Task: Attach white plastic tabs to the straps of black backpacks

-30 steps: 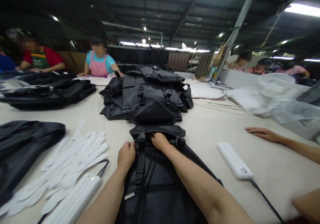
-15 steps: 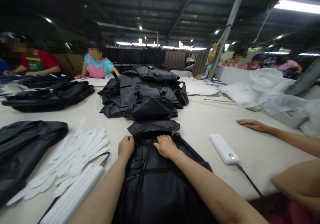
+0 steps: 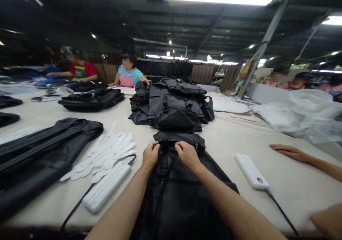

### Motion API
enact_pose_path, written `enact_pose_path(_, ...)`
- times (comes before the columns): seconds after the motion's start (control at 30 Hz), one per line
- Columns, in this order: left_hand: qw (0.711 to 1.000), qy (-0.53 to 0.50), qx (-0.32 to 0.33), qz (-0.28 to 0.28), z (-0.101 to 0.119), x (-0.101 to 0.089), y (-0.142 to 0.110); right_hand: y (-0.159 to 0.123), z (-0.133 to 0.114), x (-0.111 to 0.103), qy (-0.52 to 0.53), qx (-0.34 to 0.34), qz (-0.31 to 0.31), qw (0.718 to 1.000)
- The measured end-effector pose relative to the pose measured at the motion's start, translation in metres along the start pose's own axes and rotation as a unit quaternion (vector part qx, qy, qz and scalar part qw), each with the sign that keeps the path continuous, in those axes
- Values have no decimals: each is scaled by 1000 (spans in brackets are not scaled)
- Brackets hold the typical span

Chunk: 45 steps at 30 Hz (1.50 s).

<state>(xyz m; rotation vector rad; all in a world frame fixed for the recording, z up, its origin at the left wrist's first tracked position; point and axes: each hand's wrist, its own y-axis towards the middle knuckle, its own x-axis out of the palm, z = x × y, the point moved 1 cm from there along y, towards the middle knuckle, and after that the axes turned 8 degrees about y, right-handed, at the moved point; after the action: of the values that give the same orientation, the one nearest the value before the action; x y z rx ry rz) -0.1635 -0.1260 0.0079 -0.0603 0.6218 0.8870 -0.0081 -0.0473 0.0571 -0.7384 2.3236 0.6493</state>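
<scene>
A black leather backpack (image 3: 184,197) lies flat on the table in front of me, its top end pointing away. My left hand (image 3: 150,156) is closed on the bag's upper edge left of the centre strap. My right hand (image 3: 187,154) is closed on the same edge just right of that strap. A thin black cord runs down the bag between my forearms. Beyond the bag's top flap (image 3: 179,137) stands a stack of black backpacks (image 3: 173,106).
Several white paper strips (image 3: 108,152) and a white power bank (image 3: 107,186) with a cable lie to the left, beside black bags (image 3: 40,151). Another white power bank (image 3: 252,171) lies right. A co-worker's hand (image 3: 287,151) rests on the table at right. Other people work at the far end.
My view tilted up and swung left. My right hand went from lying flat on the bag to gripping its top edge, and both hands now sit close together by the centre strap.
</scene>
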Motion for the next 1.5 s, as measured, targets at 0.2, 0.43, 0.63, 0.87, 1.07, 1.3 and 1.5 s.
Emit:
enact_pose_path(0.2, 997, 13, 65, -25, 14, 9, 0, 57, -19, 10, -44, 73, -43, 995)
enact_pose_path(0.43, 992, 40, 111, -48, 6, 15, -20, 34, -17, 20, -171, 57, -46, 983)
enact_pose_path(0.63, 993, 32, 79, -85, -5, 18, -12, 14, -2, 29, -132, 54, -39, 989)
enact_pose_path(0.87, 995, -28, 21, -97, -8, 20, -1, -5, 0, 45, -127, -17, 52, 990)
enact_pose_path(1.07, 989, -77, -58, -110, -1, 25, 10, -17, -4, 51, -122, -89, 103, 983)
enact_pose_path(1.3, 971, -164, -96, -147, -4, 16, 10, -23, -5, 42, 17, -56, 74, 996)
enact_pose_path(1.5, 962, -186, -99, -172, -2, 10, 7, 1, 1, 39, 194, 229, -52, 953)
